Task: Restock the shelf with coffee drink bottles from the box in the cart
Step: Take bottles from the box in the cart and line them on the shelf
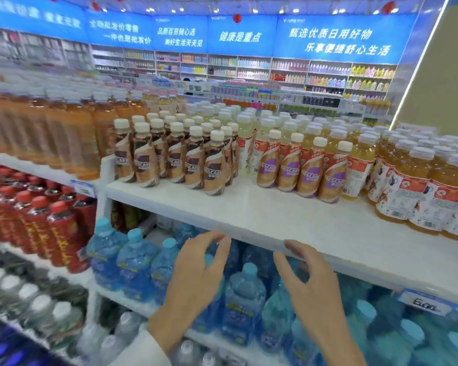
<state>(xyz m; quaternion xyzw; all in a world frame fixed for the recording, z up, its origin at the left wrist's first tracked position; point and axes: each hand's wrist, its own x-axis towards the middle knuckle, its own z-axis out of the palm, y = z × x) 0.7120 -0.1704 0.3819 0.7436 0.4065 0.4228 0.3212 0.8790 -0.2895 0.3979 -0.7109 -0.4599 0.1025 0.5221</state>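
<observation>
Coffee bottles (169,157) stand on the white shelf (275,217), with left hand (196,276) and right hand (312,289) at its front edge, empty, fingers loosely curled, perhaps touching it.

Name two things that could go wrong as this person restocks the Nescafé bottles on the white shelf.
1. The brown-label Nescafé bottles stand tightly packed, so sliding new ones against them could topple a row.
2. The purple-label Nescafé bottles to their right look similar, so the two varieties might get mixed.
</observation>
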